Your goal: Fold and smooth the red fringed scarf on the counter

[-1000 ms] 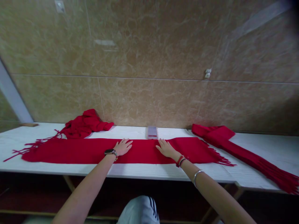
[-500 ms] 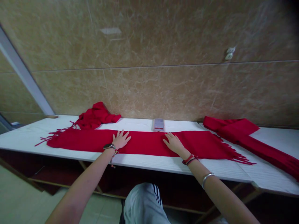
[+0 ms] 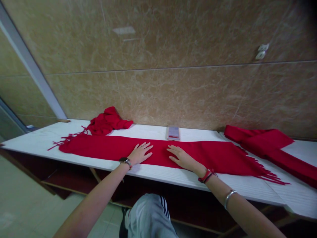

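Note:
A long red scarf (image 3: 99,148) with fringed ends lies spread flat along the white table (image 3: 32,142). My left hand (image 3: 141,152) rests on its middle, palm down with the fingers stretched out. My right hand (image 3: 180,157) lies flat on the same scarf a little to the right, fingers spread. Neither hand holds anything. A watch sits on my left wrist, and red cords and a silver bangle on my right.
A crumpled red scarf (image 3: 106,122) lies at the back left against the marble wall. Another red scarf (image 3: 267,143) stretches along the right of the table. A small flat phone-like object (image 3: 173,133) lies near the wall behind my hands. My knee (image 3: 148,215) is below the table edge.
The view has swung to the left and down. My two hands have come closer together on the scarf, sliding toward its middle.

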`<state>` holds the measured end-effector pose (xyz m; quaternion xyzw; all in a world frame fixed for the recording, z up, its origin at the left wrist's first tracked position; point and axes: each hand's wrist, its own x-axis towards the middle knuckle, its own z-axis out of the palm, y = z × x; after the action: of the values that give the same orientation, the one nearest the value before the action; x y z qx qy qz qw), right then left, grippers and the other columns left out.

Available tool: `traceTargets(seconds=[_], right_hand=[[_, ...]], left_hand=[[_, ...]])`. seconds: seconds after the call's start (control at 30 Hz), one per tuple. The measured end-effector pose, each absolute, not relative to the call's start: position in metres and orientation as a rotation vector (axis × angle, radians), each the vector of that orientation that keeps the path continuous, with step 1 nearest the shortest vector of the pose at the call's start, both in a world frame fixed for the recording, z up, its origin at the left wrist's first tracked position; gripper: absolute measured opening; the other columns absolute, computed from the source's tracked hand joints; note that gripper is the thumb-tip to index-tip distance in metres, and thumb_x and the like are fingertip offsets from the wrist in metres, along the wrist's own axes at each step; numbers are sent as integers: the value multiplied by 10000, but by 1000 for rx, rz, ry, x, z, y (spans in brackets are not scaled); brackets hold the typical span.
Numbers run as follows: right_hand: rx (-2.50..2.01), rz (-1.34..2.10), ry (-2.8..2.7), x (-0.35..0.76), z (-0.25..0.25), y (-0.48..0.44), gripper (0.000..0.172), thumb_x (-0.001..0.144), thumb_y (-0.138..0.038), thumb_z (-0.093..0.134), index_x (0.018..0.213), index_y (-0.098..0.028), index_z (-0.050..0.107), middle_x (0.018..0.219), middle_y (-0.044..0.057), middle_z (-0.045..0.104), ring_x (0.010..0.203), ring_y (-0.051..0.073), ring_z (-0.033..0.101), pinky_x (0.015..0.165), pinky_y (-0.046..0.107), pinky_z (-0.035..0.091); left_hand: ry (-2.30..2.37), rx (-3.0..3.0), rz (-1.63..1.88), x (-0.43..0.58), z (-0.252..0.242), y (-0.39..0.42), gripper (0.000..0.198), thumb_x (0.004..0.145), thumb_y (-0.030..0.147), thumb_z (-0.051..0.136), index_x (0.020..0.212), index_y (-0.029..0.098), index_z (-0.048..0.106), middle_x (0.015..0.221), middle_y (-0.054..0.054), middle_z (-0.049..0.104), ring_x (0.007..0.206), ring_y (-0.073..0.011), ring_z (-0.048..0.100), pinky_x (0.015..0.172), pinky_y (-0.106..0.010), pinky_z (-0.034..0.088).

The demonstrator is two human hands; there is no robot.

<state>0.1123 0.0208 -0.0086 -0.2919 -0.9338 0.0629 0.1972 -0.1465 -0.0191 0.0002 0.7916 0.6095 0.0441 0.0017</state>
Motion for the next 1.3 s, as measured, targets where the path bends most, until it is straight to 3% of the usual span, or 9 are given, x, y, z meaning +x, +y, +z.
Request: traceTargets(seconds=[0.2,0.43,0.63,0.87,1.1,1.3], right_hand=[[-515,274,-2853,68,2,-3,453,920,-388,290,1352,-260,329,1416,48,321,1313,203,217,1058,456,183],[-631,283,-2929,96,-4,-8,436,932,-409,225,1362,-348,262,1439,-5,263,1323,215,179,1053,490,149],[-765,390,-2936,108,7,-9,475,922,-455,214,1376,-317,247,1452,25,232,1327,238,158,1046,516,138],[-913,286,-2753,10,7,-5,567,903,-467,270,1384,-166,257,1444,118,234,1323,267,166,1025,516,199],[-940,111,-2830,7,-11,-10,500,918,-402,246,1366,-188,307,1431,81,276,1311,245,216,1037,485,189],[-1116,2,-2842,58,-16,1,486,915,-338,260,1379,-193,273,1447,80,229,1317,258,192,1009,510,233]], left_hand=[[1955,2447,132,-143,1,-22,463,892,436,290,1342,332,317,1446,32,237,1328,-187,167,1052,-435,146],[2154,2312,103,-182,0,-26,481,893,468,255,1351,332,304,1446,25,234,1326,-201,179,1045,-446,158],[2264,2247,62,-216,-3,-30,489,897,451,241,1364,314,284,1455,16,202,1325,-214,176,1040,-472,135],[2268,2230,81,-211,-3,-31,479,899,460,242,1356,326,292,1453,18,212,1325,-206,175,1038,-473,142],[2275,2253,173,-213,-9,-31,463,896,448,280,1336,317,338,1433,10,271,1308,-218,225,1028,-481,183],[2325,2173,241,-213,-10,-30,467,881,464,322,1322,317,362,1431,-3,276,1305,-280,218,1002,-573,156]])
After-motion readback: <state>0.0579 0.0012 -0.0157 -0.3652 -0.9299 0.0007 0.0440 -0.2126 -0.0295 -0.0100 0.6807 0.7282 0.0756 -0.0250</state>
